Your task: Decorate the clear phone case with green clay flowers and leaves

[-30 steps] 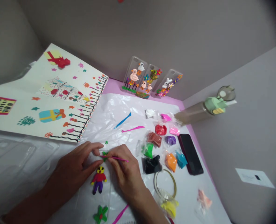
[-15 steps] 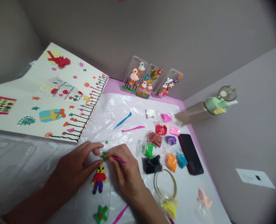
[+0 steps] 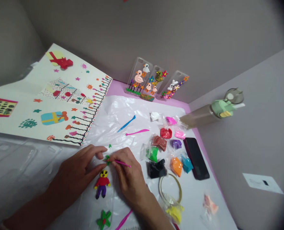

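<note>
My right hand (image 3: 129,174) pinches a thin pink modelling tool (image 3: 121,163), whose tip presses on a small green clay piece (image 3: 107,159). My left hand (image 3: 78,171) rests beside it, thumb and forefinger closed near that green piece on a clear phone case (image 3: 108,198). On the case lie a small clay figure (image 3: 102,184) with yellow head, red top and purple legs, and a green clay flower (image 3: 104,219). A tiny green bit (image 3: 110,146) lies just above my fingers.
Bags of coloured clay (image 3: 167,150) lie right of my hands, with a dark phone (image 3: 196,157), a ring (image 3: 170,188), blue (image 3: 126,124) and pink (image 3: 137,132) tools. Decorated phone cases (image 3: 156,83) lean on the wall. A painted poster (image 3: 48,102) lies left; a bottle (image 3: 209,113) right.
Almost nothing has moved. The pink tool in my right hand has shifted slightly against the green clay piece; both hands stay in place.
</note>
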A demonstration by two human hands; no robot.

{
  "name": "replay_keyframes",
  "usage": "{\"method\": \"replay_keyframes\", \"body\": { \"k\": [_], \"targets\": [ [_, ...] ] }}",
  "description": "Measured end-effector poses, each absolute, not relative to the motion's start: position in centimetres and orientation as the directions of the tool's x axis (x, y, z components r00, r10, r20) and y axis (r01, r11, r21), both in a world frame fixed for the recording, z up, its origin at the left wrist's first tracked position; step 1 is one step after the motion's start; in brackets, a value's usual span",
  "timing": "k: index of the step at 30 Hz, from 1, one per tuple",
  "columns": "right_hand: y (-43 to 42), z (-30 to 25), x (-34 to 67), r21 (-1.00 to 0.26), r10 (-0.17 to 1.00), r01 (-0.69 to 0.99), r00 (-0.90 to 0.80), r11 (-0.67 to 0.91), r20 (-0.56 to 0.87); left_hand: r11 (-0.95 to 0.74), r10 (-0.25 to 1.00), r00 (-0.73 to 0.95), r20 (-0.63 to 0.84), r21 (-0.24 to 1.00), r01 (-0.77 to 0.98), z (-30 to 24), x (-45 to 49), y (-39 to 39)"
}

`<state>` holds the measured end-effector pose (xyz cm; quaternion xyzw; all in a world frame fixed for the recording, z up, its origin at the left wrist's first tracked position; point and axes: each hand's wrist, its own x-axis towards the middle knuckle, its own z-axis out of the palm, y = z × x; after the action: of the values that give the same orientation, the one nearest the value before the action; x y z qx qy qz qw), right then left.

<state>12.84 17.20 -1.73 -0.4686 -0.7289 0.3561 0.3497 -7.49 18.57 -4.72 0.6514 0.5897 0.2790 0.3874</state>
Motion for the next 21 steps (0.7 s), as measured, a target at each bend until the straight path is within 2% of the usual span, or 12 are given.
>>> {"method": "replay_keyframes", "body": {
  "k": [13, 16, 21],
  "targets": [
    [16.97, -2.69, 12.95, -0.786, 0.901, 0.484, -0.380, 0.385, 0.208, 0.026, 0.976, 0.163, -0.142, 0.824, 0.566, -4.40, -7.39, 18.74],
    [17.05, -2.33, 12.78, -0.850, 0.935, 0.437, -0.318, 0.293, 0.159, -0.007, 0.975, 0.185, -0.126, 0.808, 0.589, -4.61, -7.49, 18.79],
    [17.50, -1.73, 12.97, -0.980, 0.993, 0.196, -0.113, 0.041, 0.019, -0.042, 0.975, 0.199, -0.094, 0.807, 0.589, -4.63, -7.68, 18.78]
  ]
}}
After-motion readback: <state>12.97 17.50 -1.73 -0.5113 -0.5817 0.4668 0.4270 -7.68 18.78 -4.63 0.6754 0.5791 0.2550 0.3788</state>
